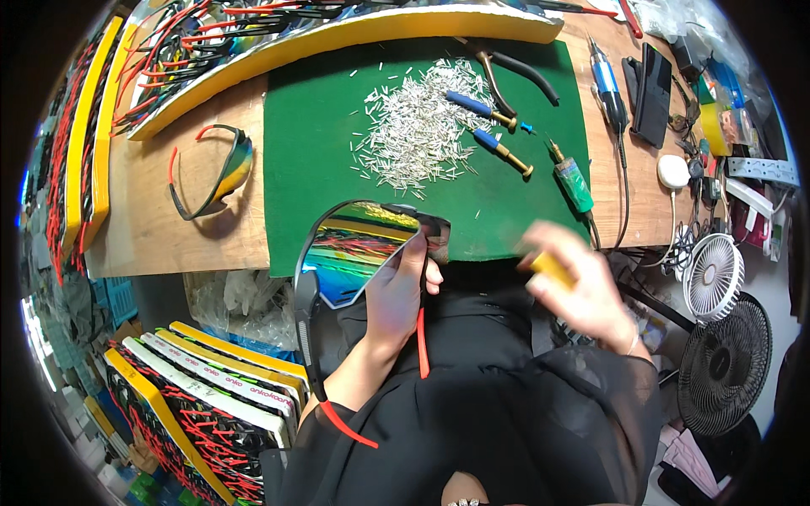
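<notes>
A pair of wraparound sunglasses (359, 244) with rainbow mirrored lenses, black frame and red arm tips is gripped in my left hand (391, 295), just past the near edge of the green mat (316, 126). Its arms point back toward my body. My right hand (586, 287), smeared by motion, is off the mat's near right edge with its fingers around a small yellow object (553, 268) whose kind I cannot make out. Beyond the sunglasses, short silver pins (413, 126) lie heaped on the mat. Two small blue-and-brass screwdrivers (504, 153) rest beside the heap.
Pliers (498, 80) and a green corded tool (573, 181) lie on the mat's right. Another corded tool (605, 80) and a black device (652, 97) are farther right. More sunglasses (224, 177) stand at left; a yellow-edged tray (337, 51) of eyewear spans the back. Fans (724, 363) stand lower right.
</notes>
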Action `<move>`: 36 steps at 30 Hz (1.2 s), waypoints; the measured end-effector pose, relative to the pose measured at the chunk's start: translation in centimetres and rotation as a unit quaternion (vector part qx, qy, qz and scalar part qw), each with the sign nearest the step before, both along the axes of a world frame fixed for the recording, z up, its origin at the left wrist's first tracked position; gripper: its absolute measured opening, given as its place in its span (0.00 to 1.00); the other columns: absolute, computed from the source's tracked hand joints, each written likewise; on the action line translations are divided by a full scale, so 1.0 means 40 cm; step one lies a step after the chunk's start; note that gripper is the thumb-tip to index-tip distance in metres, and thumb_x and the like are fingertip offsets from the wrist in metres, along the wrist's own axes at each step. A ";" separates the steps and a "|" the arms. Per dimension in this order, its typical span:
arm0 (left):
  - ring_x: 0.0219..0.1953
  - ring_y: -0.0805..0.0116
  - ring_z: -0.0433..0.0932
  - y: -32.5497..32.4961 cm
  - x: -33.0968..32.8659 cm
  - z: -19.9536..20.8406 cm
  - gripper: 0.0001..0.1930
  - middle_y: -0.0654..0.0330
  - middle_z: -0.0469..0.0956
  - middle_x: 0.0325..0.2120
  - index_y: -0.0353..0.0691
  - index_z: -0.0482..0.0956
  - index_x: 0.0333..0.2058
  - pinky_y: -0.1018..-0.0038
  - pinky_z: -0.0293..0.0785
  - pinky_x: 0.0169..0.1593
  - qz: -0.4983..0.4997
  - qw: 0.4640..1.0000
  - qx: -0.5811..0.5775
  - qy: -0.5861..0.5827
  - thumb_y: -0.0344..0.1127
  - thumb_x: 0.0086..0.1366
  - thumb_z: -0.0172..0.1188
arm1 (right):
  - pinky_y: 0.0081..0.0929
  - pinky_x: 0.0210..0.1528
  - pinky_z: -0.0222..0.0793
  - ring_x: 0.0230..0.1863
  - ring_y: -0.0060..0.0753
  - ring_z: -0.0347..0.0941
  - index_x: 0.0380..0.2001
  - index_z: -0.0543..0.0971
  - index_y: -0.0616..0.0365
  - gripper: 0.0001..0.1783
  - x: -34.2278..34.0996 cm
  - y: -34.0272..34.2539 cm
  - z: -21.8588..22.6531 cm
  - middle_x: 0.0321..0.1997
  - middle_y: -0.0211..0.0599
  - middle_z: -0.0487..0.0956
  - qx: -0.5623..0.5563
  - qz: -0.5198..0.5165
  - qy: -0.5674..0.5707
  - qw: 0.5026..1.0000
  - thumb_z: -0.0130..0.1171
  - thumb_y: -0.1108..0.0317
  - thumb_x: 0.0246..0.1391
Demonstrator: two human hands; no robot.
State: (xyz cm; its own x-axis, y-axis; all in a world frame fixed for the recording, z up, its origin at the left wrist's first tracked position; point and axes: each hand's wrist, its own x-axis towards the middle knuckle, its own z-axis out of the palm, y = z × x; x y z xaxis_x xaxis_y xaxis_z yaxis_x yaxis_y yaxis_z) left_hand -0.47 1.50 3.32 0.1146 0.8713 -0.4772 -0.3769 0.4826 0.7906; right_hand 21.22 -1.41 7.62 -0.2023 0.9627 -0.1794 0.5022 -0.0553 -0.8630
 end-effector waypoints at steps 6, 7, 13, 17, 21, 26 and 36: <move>0.17 0.79 0.62 -0.042 -0.020 -0.037 0.13 0.66 0.67 0.14 0.38 0.73 0.30 0.82 0.59 0.23 -0.007 0.988 -0.073 0.136 0.40 0.66 0.45 | 0.31 0.41 0.66 0.38 0.43 0.70 0.44 0.69 0.64 0.19 -0.111 -0.042 -0.063 0.37 0.46 0.72 -0.111 0.087 0.092 0.986 0.55 0.68 0.49; 0.17 0.79 0.63 -0.045 -0.025 -0.055 0.13 0.66 0.67 0.14 0.38 0.72 0.27 0.82 0.58 0.24 -0.025 0.986 -0.060 0.153 0.40 0.66 0.45 | 0.31 0.41 0.66 0.38 0.43 0.70 0.44 0.68 0.64 0.19 -0.113 -0.043 -0.075 0.37 0.46 0.72 -0.102 0.079 0.091 0.987 0.55 0.68 0.49; 0.17 0.78 0.65 -0.059 -0.043 -0.096 0.15 0.65 0.69 0.14 0.40 0.70 0.21 0.82 0.60 0.23 -0.043 0.984 -0.060 0.161 0.38 0.66 0.46 | 0.31 0.43 0.66 0.40 0.45 0.70 0.45 0.68 0.64 0.20 -0.116 -0.032 -0.075 0.39 0.47 0.71 -0.099 0.092 0.071 0.988 0.54 0.66 0.50; 0.17 0.78 0.65 -0.067 -0.040 -0.099 0.13 0.66 0.69 0.15 0.40 0.71 0.22 0.81 0.62 0.23 -0.029 0.986 -0.049 0.155 0.37 0.65 0.46 | 0.31 0.44 0.66 0.41 0.46 0.70 0.46 0.68 0.64 0.20 -0.117 -0.032 -0.078 0.40 0.48 0.71 -0.100 0.100 0.066 0.988 0.53 0.66 0.51; 0.17 0.79 0.66 -0.061 -0.040 -0.091 0.12 0.65 0.70 0.15 0.40 0.71 0.24 0.81 0.62 0.23 -0.024 0.987 -0.054 0.149 0.37 0.65 0.47 | 0.31 0.44 0.66 0.42 0.46 0.70 0.45 0.68 0.64 0.20 -0.119 -0.033 -0.077 0.41 0.49 0.71 -0.100 0.098 0.072 0.988 0.53 0.66 0.51; 0.17 0.79 0.66 -0.072 -0.053 -0.111 0.10 0.65 0.71 0.16 0.40 0.72 0.26 0.82 0.62 0.24 -0.035 0.985 -0.058 0.158 0.37 0.64 0.48 | 0.32 0.45 0.66 0.43 0.46 0.70 0.45 0.68 0.64 0.19 -0.121 -0.034 -0.083 0.42 0.49 0.71 -0.105 0.085 0.079 0.988 0.53 0.65 0.51; 0.17 0.80 0.66 -0.053 -0.023 -0.075 0.10 0.65 0.71 0.16 0.38 0.74 0.29 0.84 0.62 0.23 0.019 0.997 -0.067 0.013 0.38 0.63 0.50 | 0.32 0.45 0.66 0.42 0.47 0.70 0.45 0.68 0.64 0.19 -0.117 -0.031 -0.085 0.43 0.48 0.72 -0.133 0.082 0.077 0.985 0.53 0.66 0.51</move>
